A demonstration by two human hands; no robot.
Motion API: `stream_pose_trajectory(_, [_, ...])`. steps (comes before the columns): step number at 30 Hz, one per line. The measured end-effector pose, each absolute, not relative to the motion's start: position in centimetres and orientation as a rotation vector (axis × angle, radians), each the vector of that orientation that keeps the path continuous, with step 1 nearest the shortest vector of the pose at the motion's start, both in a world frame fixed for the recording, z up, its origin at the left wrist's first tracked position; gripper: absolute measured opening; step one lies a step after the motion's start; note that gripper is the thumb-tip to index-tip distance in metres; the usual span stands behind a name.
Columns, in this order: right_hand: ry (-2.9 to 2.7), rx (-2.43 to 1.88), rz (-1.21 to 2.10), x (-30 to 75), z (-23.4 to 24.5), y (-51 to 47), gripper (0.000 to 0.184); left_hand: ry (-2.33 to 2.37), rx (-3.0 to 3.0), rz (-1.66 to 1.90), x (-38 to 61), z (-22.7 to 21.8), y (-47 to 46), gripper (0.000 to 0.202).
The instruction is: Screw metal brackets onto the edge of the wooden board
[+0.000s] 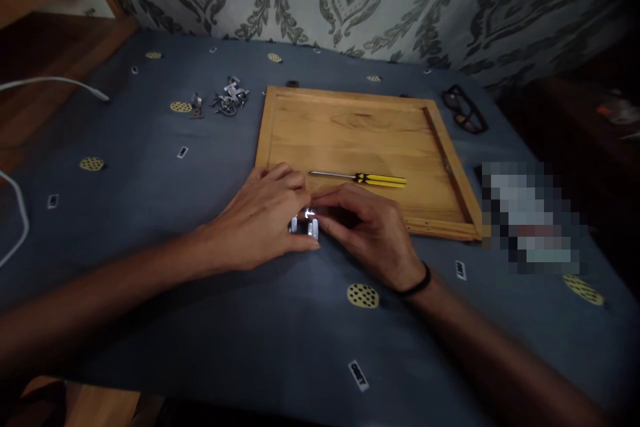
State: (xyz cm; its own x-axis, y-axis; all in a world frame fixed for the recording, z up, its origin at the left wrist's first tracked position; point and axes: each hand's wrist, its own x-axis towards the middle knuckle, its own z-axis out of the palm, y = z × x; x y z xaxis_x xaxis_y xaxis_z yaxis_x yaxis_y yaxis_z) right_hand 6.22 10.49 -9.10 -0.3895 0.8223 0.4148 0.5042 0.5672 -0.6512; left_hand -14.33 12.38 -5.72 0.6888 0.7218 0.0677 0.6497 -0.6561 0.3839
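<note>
My left hand (263, 217) and my right hand (367, 230) meet at the near left corner of a shallow wooden tray (350, 130). Between their fingertips sits a small shiny metal hinge (305, 224), pinched from both sides against the tray's front edge. A screwdriver with a yellow and black handle (360, 178) lies inside the tray just beyond my fingers. My right wrist wears a dark band.
A pile of small metal hinges and fittings (227, 99) lies at the far left on the blue patterned cloth (150, 213). Dark-framed glasses (465, 110) rest right of the tray. A white cable (55, 83) runs along the left. A patterned wall stands behind.
</note>
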Motion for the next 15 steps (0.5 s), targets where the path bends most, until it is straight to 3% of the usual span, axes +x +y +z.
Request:
stream_pose_trajectory(4, [-2.092,-1.04,0.591,6.73,-8.8,10.85,0.012,1.052,2.573,0.325,-14.44,-5.81,12.41,0.034])
stream_pose_trajectory(15, [-2.047,-1.049,0.488,5.92,-9.72,10.41,0.006,1.068,2.585,0.324,-14.33,-6.0,12.51,0.035])
